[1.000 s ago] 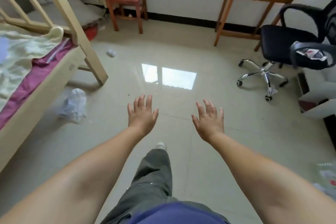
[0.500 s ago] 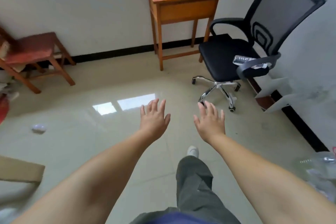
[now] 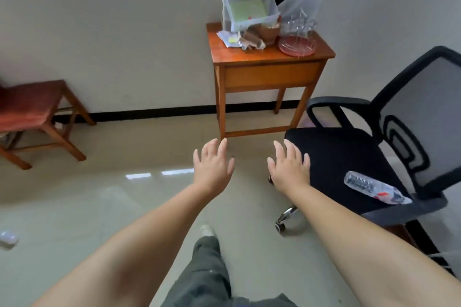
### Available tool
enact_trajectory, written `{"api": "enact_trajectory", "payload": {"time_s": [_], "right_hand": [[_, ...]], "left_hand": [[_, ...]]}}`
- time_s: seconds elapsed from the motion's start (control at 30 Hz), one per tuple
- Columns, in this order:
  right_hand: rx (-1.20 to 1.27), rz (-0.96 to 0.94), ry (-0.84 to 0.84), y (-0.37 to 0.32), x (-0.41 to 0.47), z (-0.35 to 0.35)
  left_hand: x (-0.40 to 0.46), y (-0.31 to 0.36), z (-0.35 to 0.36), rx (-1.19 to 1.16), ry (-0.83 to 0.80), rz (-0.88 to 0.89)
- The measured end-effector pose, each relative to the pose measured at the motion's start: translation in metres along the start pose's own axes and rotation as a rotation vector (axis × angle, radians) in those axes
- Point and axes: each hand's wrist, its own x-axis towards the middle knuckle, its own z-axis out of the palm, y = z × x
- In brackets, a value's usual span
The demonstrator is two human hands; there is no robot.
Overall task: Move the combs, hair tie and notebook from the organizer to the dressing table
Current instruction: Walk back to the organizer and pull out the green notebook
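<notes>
The fingers (image 3: 220, 147) of the left hand (image 3: 213, 169) were spread and held nothing; those of the right hand (image 3: 290, 168) were spread and empty too. Both palms faced down over the floor (image 3: 104, 197), side by side. The organizer (image 3: 245, 11) stood well ahead and above them, on the back of the wooden table (image 3: 269, 57) against the wall, with a greenish notebook (image 3: 247, 9) lying flat in its lower tray. Combs and hair tie could not be made out. The organizer lay almost straight ahead, slightly nearer the right hand, which also had the office chair (image 3: 349, 157) just beside it.

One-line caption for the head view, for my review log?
Both empty hands, left hand and right hand, reach open toward a wooden table holding a clear organizer, office chair alongside.
</notes>
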Motion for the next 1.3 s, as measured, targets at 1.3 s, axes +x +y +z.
{"api": "enact_trajectory", "payload": {"time_s": [1.3], "right_hand": [[0.480, 0.238, -0.163, -0.051, 0.775, -0.125]], "left_hand": [[0.674, 0.011, -0.048, -0.560, 0.106, -0.171]]}}
